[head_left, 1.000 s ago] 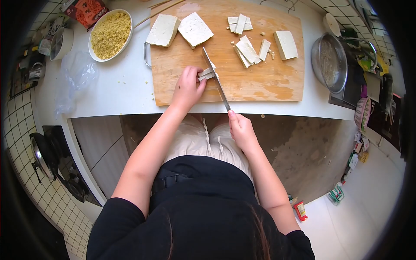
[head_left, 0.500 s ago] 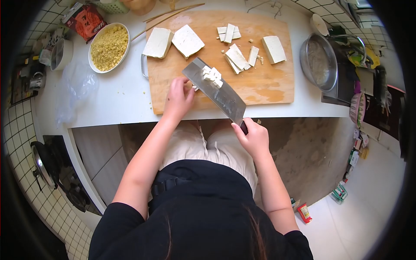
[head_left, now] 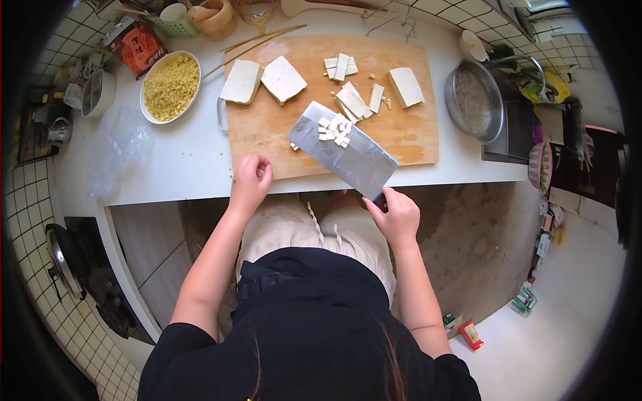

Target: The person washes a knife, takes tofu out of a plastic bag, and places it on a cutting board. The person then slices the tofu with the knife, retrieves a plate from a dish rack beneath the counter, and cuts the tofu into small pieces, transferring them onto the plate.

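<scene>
My right hand [head_left: 396, 217] grips the handle of a wide cleaver [head_left: 348, 157], its blade lying nearly flat over the front of the wooden cutting board [head_left: 408, 137]. Several small white cubes [head_left: 336, 130] rest on the blade. My left hand [head_left: 251, 179] is at the board's front left corner, fingers curled in, and whatever they may hold is hidden. Two thick white tofu-like blocks [head_left: 283, 79] stand at the back left of the board, another block [head_left: 406, 87] at the right. Between them are cut slices [head_left: 353, 102] and a small stack of strips [head_left: 341, 66].
A bowl of yellow crumbly food [head_left: 171, 87], a red packet [head_left: 136, 47] and a plastic bag [head_left: 120, 147] are at the left. Chopsticks [head_left: 251, 45] lie behind the board. A metal basin [head_left: 475, 100] stands at the right, cups [head_left: 179, 20] at the back.
The cleaver has turned from upright to flat and now carries the cubes. My left hand has let go of the small pieces and drawn back toward the front left.
</scene>
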